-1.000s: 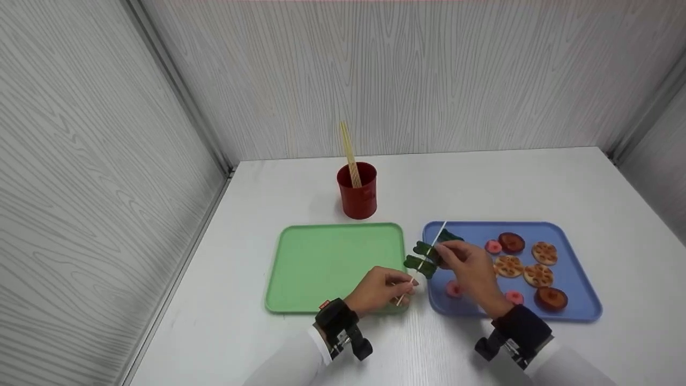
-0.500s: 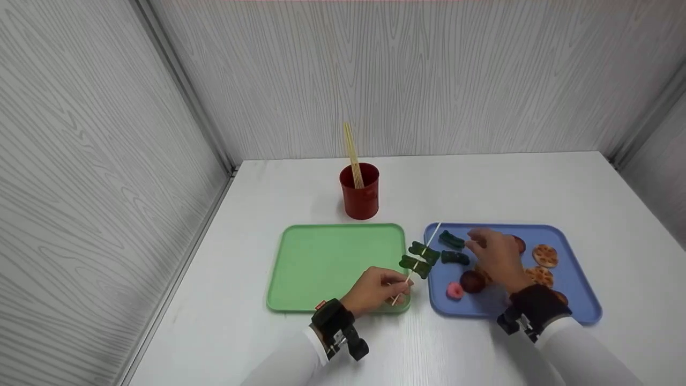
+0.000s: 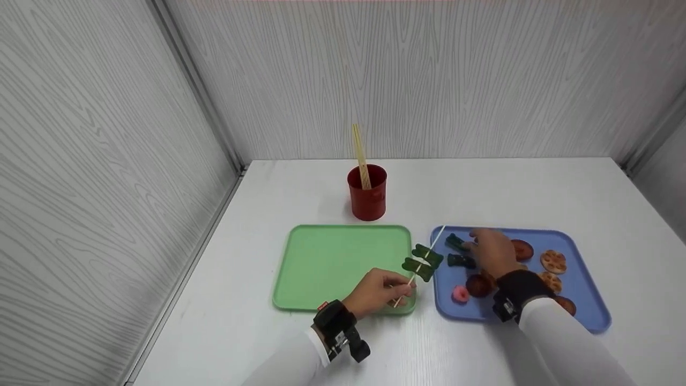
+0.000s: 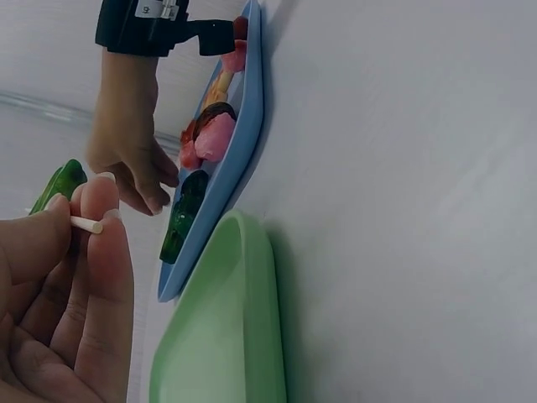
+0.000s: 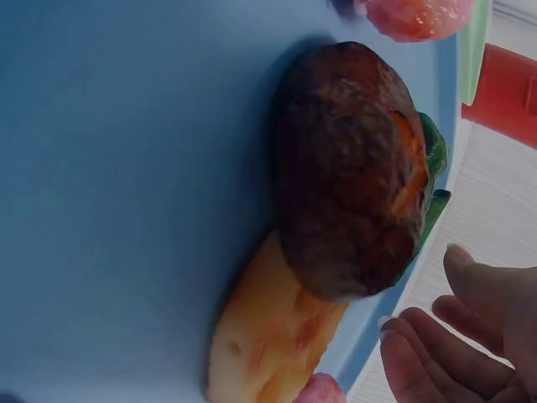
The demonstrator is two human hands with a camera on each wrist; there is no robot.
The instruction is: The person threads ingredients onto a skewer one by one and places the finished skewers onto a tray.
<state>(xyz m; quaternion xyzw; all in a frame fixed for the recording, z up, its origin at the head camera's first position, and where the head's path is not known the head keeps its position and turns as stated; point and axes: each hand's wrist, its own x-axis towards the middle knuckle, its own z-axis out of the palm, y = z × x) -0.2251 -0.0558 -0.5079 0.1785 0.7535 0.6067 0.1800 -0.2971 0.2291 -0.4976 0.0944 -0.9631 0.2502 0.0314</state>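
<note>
In the head view my left hand [image 3: 378, 292] pinches a thin skewer [image 3: 412, 279] near its lower end, over the right edge of the green tray [image 3: 343, 268]. Two dark green pepper-like pieces [image 3: 427, 256] are threaded on the stick, which slants up to the right. The left wrist view shows the skewer's blunt end [image 4: 86, 224] between thumb and fingers. My right hand [image 3: 493, 252] reaches over the blue tray [image 3: 589, 284], fingertips right at a loose green piece [image 3: 455, 242]. A second green piece [image 3: 461, 261] lies just below. Thumb and fingers stand apart in the right wrist view.
A red cup [image 3: 367, 201] with several skewers [image 3: 362, 161] stands behind the trays. The blue tray also bears brown round pieces [image 3: 478, 286], lotus root slices [image 3: 553, 261] and a pink ring-like piece [image 3: 460, 294]. Grained panels [image 3: 429, 80] enclose the table.
My right hand has let go of the threaded green pieces and moved right over the blue tray, then to the loose green piece. My left hand keeps its pinch on the skewer.
</note>
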